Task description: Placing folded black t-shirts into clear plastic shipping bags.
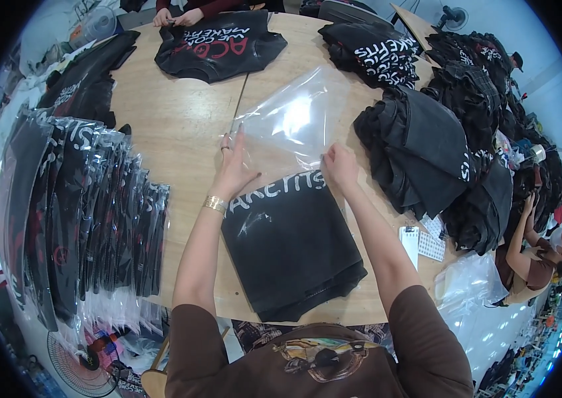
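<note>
A clear plastic bag (287, 123) lies on the table in front of me, shining under the light. Its near edge meets the far end of a folded black shirt (287, 245) with white lettering. My left hand (233, 171) is at the bag's left side, fingers stretched forward along its edge and thumb apart. At the bag's near right corner, my right hand (340, 166) is closed in a pinch on the plastic. The shirt rests flat between my forearms, close to the table's front edge.
Bagged black shirts (88, 212) stand in a row at the left. Piles of folded black shirts (413, 139) fill the right, near sticker sheets (432, 245) and a stack of clear bags (466, 285). Across the table, another person's hands (178, 18) touch a spread black shirt (221, 50).
</note>
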The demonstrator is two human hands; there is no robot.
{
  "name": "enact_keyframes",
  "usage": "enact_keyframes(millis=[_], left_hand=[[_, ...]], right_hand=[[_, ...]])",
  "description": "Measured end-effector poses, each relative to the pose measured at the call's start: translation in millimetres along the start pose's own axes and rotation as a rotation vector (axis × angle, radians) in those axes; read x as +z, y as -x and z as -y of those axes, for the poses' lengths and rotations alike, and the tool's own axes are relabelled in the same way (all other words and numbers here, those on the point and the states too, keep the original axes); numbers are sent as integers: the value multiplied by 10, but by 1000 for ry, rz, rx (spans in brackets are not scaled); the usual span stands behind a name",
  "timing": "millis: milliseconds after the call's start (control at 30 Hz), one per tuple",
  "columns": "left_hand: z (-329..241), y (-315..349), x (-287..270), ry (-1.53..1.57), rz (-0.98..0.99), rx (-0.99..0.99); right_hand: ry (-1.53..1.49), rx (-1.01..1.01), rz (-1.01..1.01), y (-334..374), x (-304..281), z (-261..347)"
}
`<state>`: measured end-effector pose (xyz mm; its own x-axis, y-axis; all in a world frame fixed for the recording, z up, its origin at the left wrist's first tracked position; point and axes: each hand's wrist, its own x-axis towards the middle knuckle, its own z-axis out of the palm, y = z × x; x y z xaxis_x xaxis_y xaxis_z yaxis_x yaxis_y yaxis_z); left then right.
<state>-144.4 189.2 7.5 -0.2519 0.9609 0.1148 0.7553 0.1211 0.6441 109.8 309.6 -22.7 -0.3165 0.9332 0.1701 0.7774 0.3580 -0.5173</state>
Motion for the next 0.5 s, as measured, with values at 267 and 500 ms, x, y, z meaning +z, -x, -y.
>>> enact_keyframes(millis=[267, 500], left_hand=[[22, -21, 15, 96, -67, 188], [97, 129, -88, 97, 27, 245]], right_hand=[[-89, -29, -130, 425, -116, 5], [-631, 322, 308, 637, -360, 50]])
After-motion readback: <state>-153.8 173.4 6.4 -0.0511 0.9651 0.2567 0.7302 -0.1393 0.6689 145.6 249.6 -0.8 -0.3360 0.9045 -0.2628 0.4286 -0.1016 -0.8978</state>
